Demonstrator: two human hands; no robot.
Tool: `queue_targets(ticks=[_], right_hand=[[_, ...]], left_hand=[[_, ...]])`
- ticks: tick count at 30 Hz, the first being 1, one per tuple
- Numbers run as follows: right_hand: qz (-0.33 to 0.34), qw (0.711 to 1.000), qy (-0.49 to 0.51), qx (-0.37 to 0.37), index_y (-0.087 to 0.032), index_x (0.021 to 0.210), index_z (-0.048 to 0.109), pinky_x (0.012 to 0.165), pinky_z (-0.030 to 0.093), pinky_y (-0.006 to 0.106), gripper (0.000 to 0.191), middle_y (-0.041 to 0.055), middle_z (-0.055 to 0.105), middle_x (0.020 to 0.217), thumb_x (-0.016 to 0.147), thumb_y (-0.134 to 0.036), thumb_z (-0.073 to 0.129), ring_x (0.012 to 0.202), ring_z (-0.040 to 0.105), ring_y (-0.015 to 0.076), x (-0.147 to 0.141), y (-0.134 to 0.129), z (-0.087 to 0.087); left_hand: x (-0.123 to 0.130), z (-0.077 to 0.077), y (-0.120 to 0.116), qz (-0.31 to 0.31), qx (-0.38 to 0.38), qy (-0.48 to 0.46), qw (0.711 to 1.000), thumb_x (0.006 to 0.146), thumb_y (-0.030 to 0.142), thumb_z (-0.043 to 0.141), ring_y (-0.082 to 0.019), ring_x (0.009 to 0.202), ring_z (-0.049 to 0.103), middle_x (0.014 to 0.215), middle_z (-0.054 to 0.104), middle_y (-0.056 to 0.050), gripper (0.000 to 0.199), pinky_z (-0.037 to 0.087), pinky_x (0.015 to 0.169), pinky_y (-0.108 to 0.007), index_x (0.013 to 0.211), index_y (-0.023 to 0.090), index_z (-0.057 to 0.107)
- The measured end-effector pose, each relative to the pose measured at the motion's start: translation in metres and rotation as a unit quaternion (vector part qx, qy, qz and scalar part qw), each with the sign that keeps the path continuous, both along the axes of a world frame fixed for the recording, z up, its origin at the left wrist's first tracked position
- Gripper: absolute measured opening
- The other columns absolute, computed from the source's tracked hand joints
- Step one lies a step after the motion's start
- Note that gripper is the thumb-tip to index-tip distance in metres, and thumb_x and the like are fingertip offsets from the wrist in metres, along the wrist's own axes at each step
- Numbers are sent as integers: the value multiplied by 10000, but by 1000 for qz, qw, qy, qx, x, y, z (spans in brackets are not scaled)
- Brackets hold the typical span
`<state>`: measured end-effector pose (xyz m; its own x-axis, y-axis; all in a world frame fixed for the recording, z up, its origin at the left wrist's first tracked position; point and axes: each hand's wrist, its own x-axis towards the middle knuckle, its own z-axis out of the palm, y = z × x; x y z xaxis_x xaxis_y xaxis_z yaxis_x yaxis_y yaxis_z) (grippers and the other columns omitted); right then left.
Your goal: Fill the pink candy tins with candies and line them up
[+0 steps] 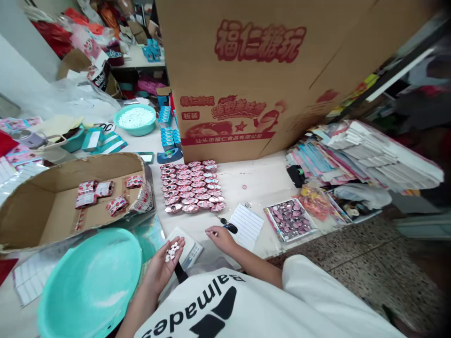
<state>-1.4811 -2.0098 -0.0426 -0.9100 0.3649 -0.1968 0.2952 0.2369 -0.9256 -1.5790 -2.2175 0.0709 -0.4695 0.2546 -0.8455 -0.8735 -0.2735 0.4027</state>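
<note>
crowded white worktable (268, 180) fills the view, with a big printed carton (246, 80) standing at twelve o'clock. the left hand (165, 265) lies palm up and cupped, open, and carries a small heap of white tablets (172, 251); it is just beside the rim of the empty teal basin (88, 286) at eight o'clock. the right hand (220, 234) rests on the table with fingers curled low, pinching something too small to tell (maybe one tablet). rows of pink round cases (192, 185) lie at twelve o'clock from the hands, well apart. i judge the step is portioning tablets from the palm; the next move calls for a careful fingertip pick and a level left palm, so nothing rolls off.
</note>
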Motion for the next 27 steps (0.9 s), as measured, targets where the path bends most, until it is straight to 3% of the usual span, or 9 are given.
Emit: queue_targets(ticks=[4, 7, 10, 12, 15, 17, 20, 22, 27], right_hand=[[-126, 968, -68, -204, -163, 895, 739, 677, 479, 292, 241, 73, 752, 920, 822, -365, 628, 705, 640, 160, 59, -2, -8], [-150, 918, -138, -341, -154, 919, 706, 594, 438, 248, 265, 75, 740, 944, 797, -388, 681, 640, 630, 126, 75, 1, 2], [-152, 863, -186, -444, -140, 930, 673, 624, 471, 252, 248, 82, 731, 932, 826, -365, 684, 625, 645, 122, 78, 7, 20], [-149, 811, -197, -531, -125, 958, 650, 685, 513, 280, 284, 97, 725, 931, 899, -397, 596, 693, 684, 151, 78, 10, 33], [-165, 693, -194, -675, -106, 959, 620, 724, 549, 335, 444, 116, 705, 851, 991, -466, 362, 787, 713, 208, 75, 8, 49], [-198, 636, -155, -729, -132, 914, 606, 705, 557, 349, 425, 92, 684, 766, 994, -431, 315, 763, 704, 215, 69, 2, 58], [-230, 603, -54, -762, -166, 895, 613, 736, 563, 368, 302, 66, 687, 751, 945, -380, 407, 738, 683, 207, 58, -6, 69], [-241, 592, 9, -769, -161, 927, 630, 798, 562, 384, 282, 75, 708, 807, 919, -388, 463, 781, 685, 206, 53, -8, 74], [-295, 559, 78, -771, -152, 978, 628, 901, 547, 396, 240, 86, 724, 905, 916, -343, 496, 886, 693, 193, 53, -13, 82]], left_hand=[[25, -7, 21, -8, 11, -2, 1000, 912, 68, 485, -240, 988, 720, 1082, 721, -191, 339, 624, 798, -269, 1239, 33, 569], [43, -10, 39, -21, 7, 3, 1000, 871, 47, 502, -235, 996, 718, 1085, 722, -185, 311, 618, 812, -273, 1160, 43, 616], [61, -15, 59, -51, -15, 52, 997, 801, 32, 521, -221, 982, 721, 1071, 731, -175, 289, 607, 835, -277, 1046, 61, 672], [74, -20, 76, -79, -26, 127, 988, 748, 61, 564, -225, 996, 716, 1047, 739, -168, 256, 584, 900, -305, 962, 72, 704], [93, -30, 101, -152, -58, 261, 952, 730, 215, 624, -259, 1044, 698, 1053, 744, -154, 256, 526, 1010, -411, 936, 110, 735], [101, -37, 116, -258, -92, 371, 887, 749, 298, 614, -276, 1061, 688, 1079, 741, -137, 296, 493, 1041, -477, 963, 147, 752], [104, -45, 130, -407, -115, 558, 714, 807, 277, 543, -261, 1102, 666, 1132, 730, -111, 319, 474, 1062, -491, 1025, 189, 758], [100, -48, 133, -444, -110, 639, 618, 849, 231, 481, -241, 1122, 656, 1161, 721, -104, 355, 494, 1048, -467, 1090, 193, 739], [89, -41, 128, -485, -54, 735, 470, 869, 128, 432, -217, 1104, 663, 1171, 714, -108, 386, 550, 988, -417, 1136, 172, 707]])
